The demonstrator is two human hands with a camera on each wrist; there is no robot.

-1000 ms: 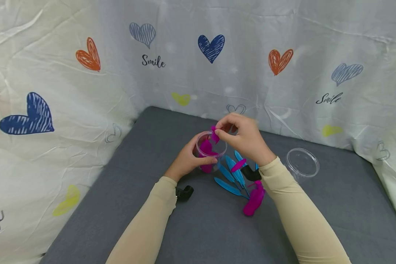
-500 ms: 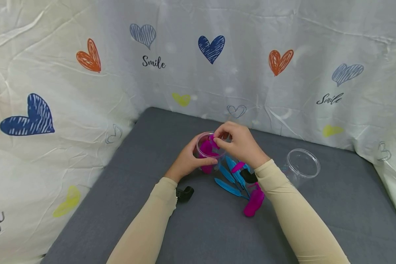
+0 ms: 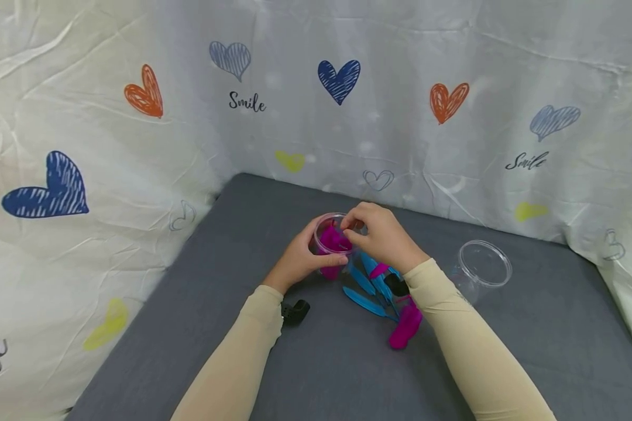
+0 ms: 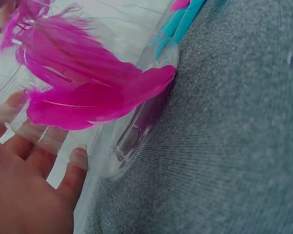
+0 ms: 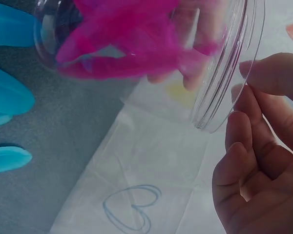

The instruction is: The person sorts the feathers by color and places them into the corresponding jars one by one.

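Observation:
My left hand [image 3: 302, 254] grips a clear plastic jar [image 5: 232, 63], fingers around its far side and thumb across the front. Several magenta feathers [image 4: 83, 73] lie inside the jar, their fluffy ends toward its mouth. At the jar's mouth is my right hand [image 3: 381, 237], its fingers loosely bent and the fingertips beside the rim. In the right wrist view nothing shows between its thumb and fingers. Several blue feathers [image 3: 363, 301] lie on the table just right of the jar, and more magenta feathers [image 3: 405, 327] are below the right wrist.
A second clear jar [image 3: 487, 285] stands uncovered to the right of my right forearm. The grey cloth-covered table [image 3: 242, 234] ends against a white curtain [image 3: 295, 128] printed with hearts. Black wrist mounts show at both wrists.
My right hand has come down to the jar's mouth, and the magenta feather it pinched has gone down inside. The left hand keeps its hold on the jar.

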